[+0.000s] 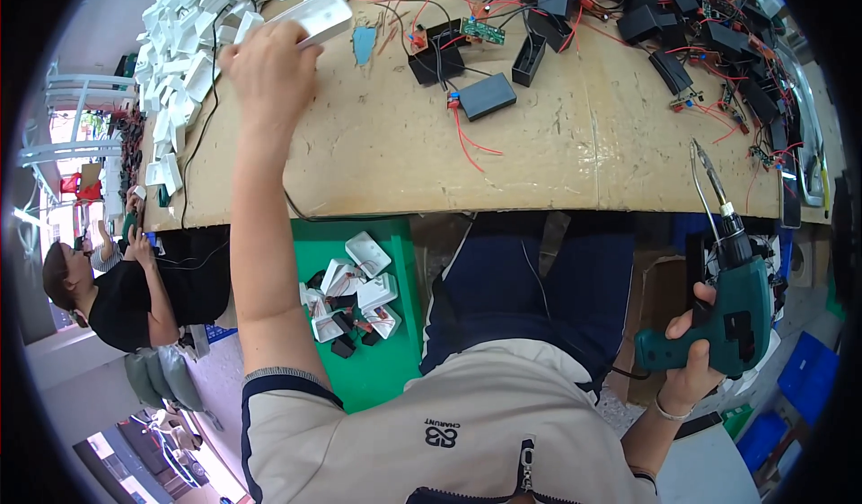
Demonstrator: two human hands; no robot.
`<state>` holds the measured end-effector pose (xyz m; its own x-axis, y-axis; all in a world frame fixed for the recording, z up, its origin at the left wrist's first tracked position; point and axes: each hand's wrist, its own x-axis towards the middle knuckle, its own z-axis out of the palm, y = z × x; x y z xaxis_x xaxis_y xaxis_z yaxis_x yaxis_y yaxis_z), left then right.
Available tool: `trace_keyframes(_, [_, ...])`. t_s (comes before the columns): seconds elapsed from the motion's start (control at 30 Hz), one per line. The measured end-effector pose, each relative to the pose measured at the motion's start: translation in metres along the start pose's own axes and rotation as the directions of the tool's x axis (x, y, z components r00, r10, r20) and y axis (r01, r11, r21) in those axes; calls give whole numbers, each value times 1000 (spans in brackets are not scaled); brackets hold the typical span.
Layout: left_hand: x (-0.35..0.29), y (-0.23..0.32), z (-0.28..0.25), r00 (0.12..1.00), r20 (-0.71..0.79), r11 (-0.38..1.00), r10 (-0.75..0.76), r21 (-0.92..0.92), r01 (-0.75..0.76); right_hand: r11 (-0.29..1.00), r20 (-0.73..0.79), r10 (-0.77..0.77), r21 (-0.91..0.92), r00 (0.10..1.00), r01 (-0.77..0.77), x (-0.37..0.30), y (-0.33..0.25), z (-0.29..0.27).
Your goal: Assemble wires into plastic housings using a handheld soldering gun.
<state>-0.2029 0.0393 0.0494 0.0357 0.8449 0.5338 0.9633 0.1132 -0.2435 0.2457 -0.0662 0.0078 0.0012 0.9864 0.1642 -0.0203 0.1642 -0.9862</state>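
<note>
My left hand [274, 73] reaches over the table to the far left, its fingers closed on the edge of a white plastic case [325, 17], an open shallow shell. My right hand [693, 351] is wrapped round the handle of a green soldering gun [747, 311] at the right. Its metal tip and a thin feed tube point away from me, over the table's front edge. Between the hands, on the table, lie a closed black box [487, 97] with red wires, an open black box [529, 61] and a small green circuit board [483, 31].
White cases [193, 46] are heaped at the far left. Black boxes with boards and red wires [642, 24] crowd the far right. A green bin [409, 306] below the table edge holds several assembled cases. A black cable crosses the table's left. Another person [135, 289] works at the left.
</note>
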Motion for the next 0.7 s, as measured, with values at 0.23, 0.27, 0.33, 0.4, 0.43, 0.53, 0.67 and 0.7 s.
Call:
trace_keyframes(0.23, [-32, 65, -38, 841, -539, 941, 43, -261, -216, 1000, 13, -7, 24, 1000, 7, -1, 1, 5])
trace_keyframes(0.27, [-31, 90, -39, 838, -540, 905, 84, -311, -291, 1000, 11, -6, 16, 1000, 6, -1, -1, 5])
trace_keyframes(0.33, [-30, 138, -37, 841, -524, 843, 133, -386, -374, 999, 6, -46, 3, 999, 46, -1, -3, 7])
trace_keyframes(0.4, [-31, 176, -36, 906, -384, 811, 180, -463, -357, 998, -5, -58, 12, 998, 58, -3, -4, 7])
trace_keyframes(0.43, [-33, 190, -40, 941, -257, 799, 221, -505, -326, 997, -21, -69, 28, 997, 69, -5, -3, 6])
trace_keyframes(0.53, [-43, 210, -30, 941, -137, 798, 310, -501, -336, 996, -50, -88, 30, 995, 90, -8, -6, 7])
trace_keyframes(0.67, [-55, 209, -20, 900, -304, 740, 311, -517, -430, 995, -74, -87, 33, 993, 89, -10, -8, 6])
trace_keyframes(0.7, [-56, 208, -18, 899, -304, 735, 315, -521, -434, 995, -59, -85, 50, 995, 88, -9, -7, 5])
